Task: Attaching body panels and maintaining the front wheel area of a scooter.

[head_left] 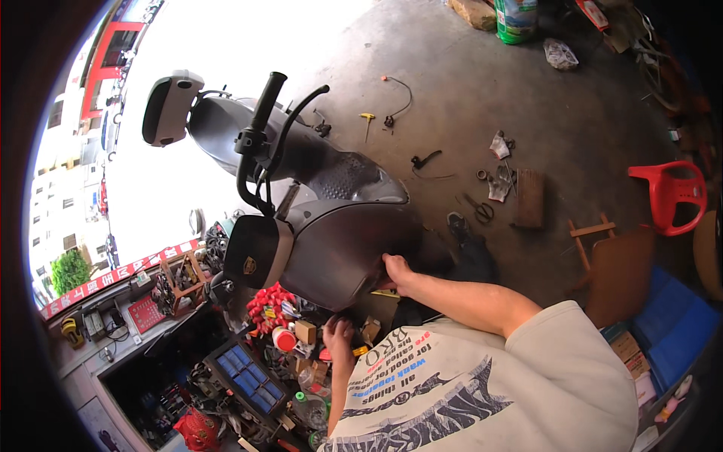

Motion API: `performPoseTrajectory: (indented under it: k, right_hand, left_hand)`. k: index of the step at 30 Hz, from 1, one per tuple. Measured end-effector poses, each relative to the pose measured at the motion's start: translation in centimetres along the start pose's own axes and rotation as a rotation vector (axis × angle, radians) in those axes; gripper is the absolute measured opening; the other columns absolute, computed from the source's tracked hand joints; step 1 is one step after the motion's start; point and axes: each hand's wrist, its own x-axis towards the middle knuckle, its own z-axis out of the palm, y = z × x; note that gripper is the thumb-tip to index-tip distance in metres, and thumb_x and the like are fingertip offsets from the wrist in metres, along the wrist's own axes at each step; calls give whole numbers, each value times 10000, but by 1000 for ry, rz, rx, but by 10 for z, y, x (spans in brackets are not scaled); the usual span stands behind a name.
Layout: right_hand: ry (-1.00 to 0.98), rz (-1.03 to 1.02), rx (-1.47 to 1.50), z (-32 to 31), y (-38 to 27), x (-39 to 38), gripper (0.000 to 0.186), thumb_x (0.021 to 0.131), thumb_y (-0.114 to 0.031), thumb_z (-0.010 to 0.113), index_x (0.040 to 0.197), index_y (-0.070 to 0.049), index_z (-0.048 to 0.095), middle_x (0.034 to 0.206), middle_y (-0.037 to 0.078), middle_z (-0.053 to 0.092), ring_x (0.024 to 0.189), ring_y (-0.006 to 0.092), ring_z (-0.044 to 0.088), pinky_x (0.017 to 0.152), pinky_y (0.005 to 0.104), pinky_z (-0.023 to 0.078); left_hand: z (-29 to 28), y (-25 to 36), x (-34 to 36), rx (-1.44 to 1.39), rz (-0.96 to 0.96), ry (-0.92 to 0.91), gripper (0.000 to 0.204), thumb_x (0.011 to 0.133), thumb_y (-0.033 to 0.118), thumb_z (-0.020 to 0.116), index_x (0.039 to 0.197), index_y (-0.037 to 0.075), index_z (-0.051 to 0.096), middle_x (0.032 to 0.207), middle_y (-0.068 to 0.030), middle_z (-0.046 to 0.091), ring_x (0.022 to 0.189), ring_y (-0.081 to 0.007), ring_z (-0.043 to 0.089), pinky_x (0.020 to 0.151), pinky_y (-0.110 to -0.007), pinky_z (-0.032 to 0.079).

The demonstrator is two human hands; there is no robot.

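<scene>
A dark grey electric scooter [354,169] stands before me, its handlebar grip [269,102] and brake lever [301,109] pointing up and away. Its broad, smooth front panel [339,245] faces me. My right hand [397,273] is at the right edge of this panel, the thumb on the outside and the fingers curled behind, partly hidden. Just below the panel's lower left edge is my left hand [338,337], its fingers bent; whether they touch the panel, or hold anything, is hard to see. A dark mirror [257,251] juts out beside the panel.
On the concrete floor lie a yellow-handled T-shaped tool [367,119], a cable [407,94], scissors [480,209], gloves [499,183] and a wooden block [529,198]. A red plastic chair [674,197] stands at right. Cluttered parts and a blue-compartment organizer [250,378] crowd the lower left.
</scene>
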Motion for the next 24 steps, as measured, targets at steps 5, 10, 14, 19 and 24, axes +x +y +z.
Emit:
performPoseTrajectory:
  k: [5, 10, 14, 19, 24]
  right_hand:
    - [8, 52, -35, 29, 8, -15, 428, 916, -289, 413, 1184, 36, 488, 1166, 185, 551, 960, 340, 617, 696, 464, 585]
    - [1, 26, 25, 13, -1, -14, 374, 969, -329, 368, 1070, -22, 556, 1002, 135, 609, 822, 290, 645, 709, 434, 556]
    - [-19, 28, 14, 17, -11, -39, 436, 975, -364, 332, 1128, -33, 571, 1062, 160, 619, 910, 318, 632, 800, 441, 534]
    - [90, -18, -86, 24, -6, -44, 437, 977, -372, 348, 1094, -14, 570, 1045, 166, 618, 926, 314, 635, 811, 472, 529]
    - [65, -59, -101, 20, -1, -44, 463, 981, -409, 354, 1067, -1, 557, 1027, 164, 610, 921, 317, 635, 780, 466, 541]
  left_hand:
    - [-34, -118, 35, 140, 147, -368, 530, 908, 120, 550, 1382, -18, 358, 1283, -157, 529, 1162, -266, 562, 851, -348, 492]
    - [48, -43, 28, -227, -353, -341, 517, 914, 100, 518, 1387, -11, 342, 1315, -173, 516, 1191, -282, 544, 912, -406, 462]
    - [57, -55, 47, -306, -379, -367, 472, 922, 100, 499, 1367, 3, 374, 1319, -161, 518, 1198, -287, 539, 933, -431, 441]
    - [63, -69, 69, -455, -422, -481, 429, 915, 103, 506, 1335, 57, 435, 1307, -97, 520, 1221, -258, 508, 962, -422, 413]
    - [86, -89, 81, -486, -462, -508, 428, 918, 131, 505, 1338, 74, 446, 1293, -77, 528, 1238, -216, 489, 975, -373, 397]
